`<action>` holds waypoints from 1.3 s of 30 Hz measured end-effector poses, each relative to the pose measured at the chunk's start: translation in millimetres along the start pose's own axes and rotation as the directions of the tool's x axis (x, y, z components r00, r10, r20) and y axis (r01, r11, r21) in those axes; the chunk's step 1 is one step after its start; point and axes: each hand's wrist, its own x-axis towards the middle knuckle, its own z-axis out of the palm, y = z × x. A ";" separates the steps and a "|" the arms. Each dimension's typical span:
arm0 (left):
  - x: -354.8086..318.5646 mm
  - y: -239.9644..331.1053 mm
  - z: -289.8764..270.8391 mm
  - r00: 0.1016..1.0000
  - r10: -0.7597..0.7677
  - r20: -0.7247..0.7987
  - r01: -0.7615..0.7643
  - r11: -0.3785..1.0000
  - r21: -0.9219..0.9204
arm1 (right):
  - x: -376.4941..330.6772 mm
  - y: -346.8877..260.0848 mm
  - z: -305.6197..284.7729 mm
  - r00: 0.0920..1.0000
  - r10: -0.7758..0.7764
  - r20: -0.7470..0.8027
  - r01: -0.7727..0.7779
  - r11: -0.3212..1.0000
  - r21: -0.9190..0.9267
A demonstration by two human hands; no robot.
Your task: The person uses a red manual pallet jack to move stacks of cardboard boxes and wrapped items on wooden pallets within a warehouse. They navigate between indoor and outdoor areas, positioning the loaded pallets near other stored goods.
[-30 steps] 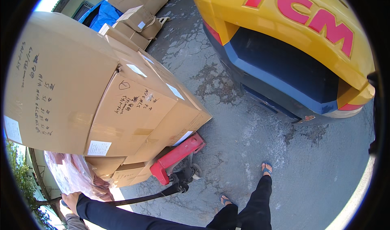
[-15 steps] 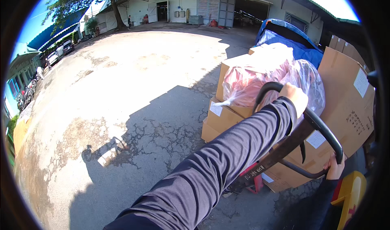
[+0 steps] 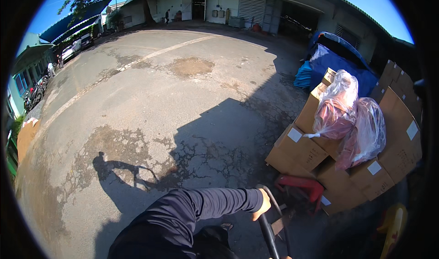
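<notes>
My left hand [image 3: 261, 205] is closed around the black loop handle [image 3: 269, 237] of a pallet jack, its dark-sleeved arm reaching across from the lower left. Only a sliver of my right hand [image 3: 286, 257] shows at the bottom edge, its fingers against the same handle. Beyond the handle is the jack's red frame [image 3: 298, 180], beside stacked cardboard boxes [image 3: 299, 151]. Clear plastic bags [image 3: 337, 108] with pinkish contents rest on the boxes. How the forks sit under the load is hidden.
A yellow object [image 3: 394, 227] stands at the lower right. Behind the boxes is a blue-covered load [image 3: 336, 67]; more cartons [image 3: 397, 78] stand at the far right. Cracked pavement [image 3: 201, 117] stretches left, with parked motorbikes [image 3: 35, 94]. A person [image 3: 167, 16] is near the far building.
The handle and both hands have shifted lower in view, toward the bottom edge. The boxes and bags now appear farther right, and the red frame shows more fully.
</notes>
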 end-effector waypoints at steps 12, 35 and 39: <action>-22.3 -162.1 167.2 0.998 0.061 -0.023 -0.059 0.996 0.073 | 146.2 -55.1 219.6 0.855 0.327 -0.402 -0.406 0.905 -0.127; -43.6 254.9 82.9 0.940 -0.341 0.027 0.341 0.940 -0.004 | -174.5 144.6 63.4 0.998 -0.053 -0.028 0.045 0.969 -0.243; -41.9 346.6 86.0 0.906 -0.411 -0.096 0.411 0.911 -0.024 | -230.4 197.8 53.2 0.992 -0.115 -0.041 0.096 0.940 -0.327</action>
